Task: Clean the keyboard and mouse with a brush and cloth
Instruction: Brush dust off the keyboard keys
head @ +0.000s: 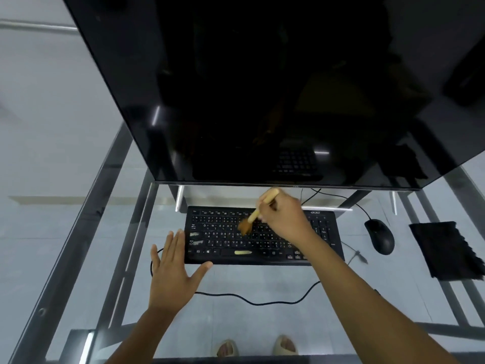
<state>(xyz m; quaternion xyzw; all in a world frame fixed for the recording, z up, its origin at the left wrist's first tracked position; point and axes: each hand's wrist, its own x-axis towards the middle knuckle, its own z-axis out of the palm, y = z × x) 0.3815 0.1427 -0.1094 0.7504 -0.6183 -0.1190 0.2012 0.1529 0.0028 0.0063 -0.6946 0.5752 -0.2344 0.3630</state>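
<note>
Glass forms the top of the desk (275,282), with grey metal frame bars and a pale floor showing through it. On this desk lies a black keyboard (262,236), the landmark for everything else. Behind the keyboard a large dark monitor (262,88) leans over it, its screen off and faintly mirroring the keys.

The right hand (284,218) hovers over the middle of the keyboard and grips the pale wooden handle of a brush (253,218), whose brown bristles touch the keys around the centre rows. The left hand (174,271) lies flat with straight, spread fingers at the keyboard's near left corner; its fingertips reach the left edge and its thumb touches the front edge. It holds nothing.

Pale smears mark a few keys at the keyboard's left end, and a yellowish one sits on the space bar.

To the right of the keyboard rests a black mouse (380,236), apart from it. Farther right of the keyboard, beyond the mouse, lies a black cloth (446,249) with frayed edges. A black cable (257,300) snakes over the glass in front of the keyboard. Below the glass, nearer the viewer than the keyboard, two feet in pale sandals (258,348) show.
</note>
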